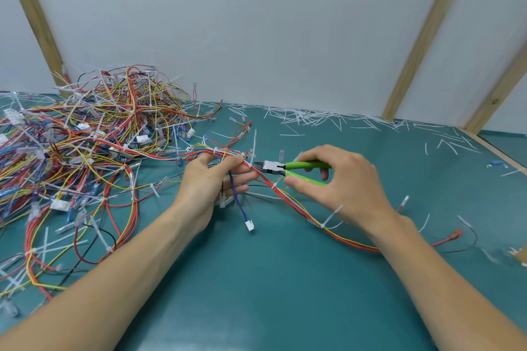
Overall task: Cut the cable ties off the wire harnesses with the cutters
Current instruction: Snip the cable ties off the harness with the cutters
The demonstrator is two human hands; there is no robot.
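Right hand grips our green cutters, tips at a cable tie; left hand pinches the harness. Table edge far right; blade gap unclear.

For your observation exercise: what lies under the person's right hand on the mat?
Under the right hand, the red and yellow wire harness runs across the teal mat, with a white cable tie showing. The stretch beneath the wrist is hidden.

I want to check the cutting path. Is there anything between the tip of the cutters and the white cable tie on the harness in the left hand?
Nothing visible. The cutters in the right hand point straight at the cable tie on the harness that the left hand holds; only a small gap separates them.
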